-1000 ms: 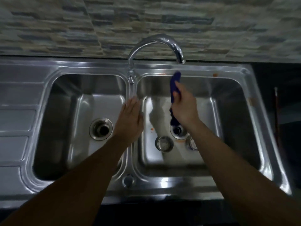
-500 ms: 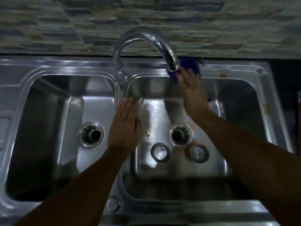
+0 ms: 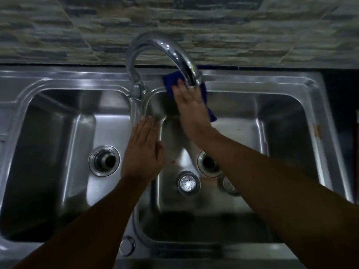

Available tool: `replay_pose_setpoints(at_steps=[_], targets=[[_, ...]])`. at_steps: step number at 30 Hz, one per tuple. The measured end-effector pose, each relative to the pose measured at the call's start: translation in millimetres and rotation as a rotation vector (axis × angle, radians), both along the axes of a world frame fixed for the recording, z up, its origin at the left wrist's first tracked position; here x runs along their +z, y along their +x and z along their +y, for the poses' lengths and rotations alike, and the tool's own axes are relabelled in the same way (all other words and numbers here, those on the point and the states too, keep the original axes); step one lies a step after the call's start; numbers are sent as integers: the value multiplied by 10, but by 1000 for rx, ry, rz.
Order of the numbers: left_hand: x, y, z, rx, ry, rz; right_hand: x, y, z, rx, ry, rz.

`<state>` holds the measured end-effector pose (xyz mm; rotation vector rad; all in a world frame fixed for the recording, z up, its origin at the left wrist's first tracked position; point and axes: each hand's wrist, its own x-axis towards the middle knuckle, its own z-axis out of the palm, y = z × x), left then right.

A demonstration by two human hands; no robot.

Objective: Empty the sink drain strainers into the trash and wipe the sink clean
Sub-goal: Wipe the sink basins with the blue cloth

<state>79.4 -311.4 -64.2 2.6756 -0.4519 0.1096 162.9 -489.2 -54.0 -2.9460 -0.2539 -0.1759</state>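
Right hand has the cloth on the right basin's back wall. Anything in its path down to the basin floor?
Yes. The left strainer and right strainer lie loose on the floor in front of the open drain. The faucet spout overhangs the right hand pressing the blue cloth. Wall below looks free.

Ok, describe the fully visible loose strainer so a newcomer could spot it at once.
In the double steel sink, take the right basin. On its floor, near-left of the open drain hole, lies a round perforated strainer. Its neighbour to the right is half hidden by the right forearm; this one shows whole and glints.
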Motion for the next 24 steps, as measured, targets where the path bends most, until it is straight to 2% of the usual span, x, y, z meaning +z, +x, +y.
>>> replay_pose_setpoints(at_steps=[3,6,10,15,19,24], targets=[[4,1,10,-7,66,25,46,43,-97,94,-12,4],[-17,13,38,-31,118,64,62,-38,-582,106,-57,81],[59,-43,-20,-49,188,114,165,-300,-1403,-37,-49,112],[124,-536,-531,-97,313,104,274,-424,-2338,-244,-182,240],[91,-1177,-1049,-179,154,204,492,-452,-2697,-411,-236,343],[110,-1962,-1320,-272,69,289,459,-1016,-2700,-365,-232,337]])
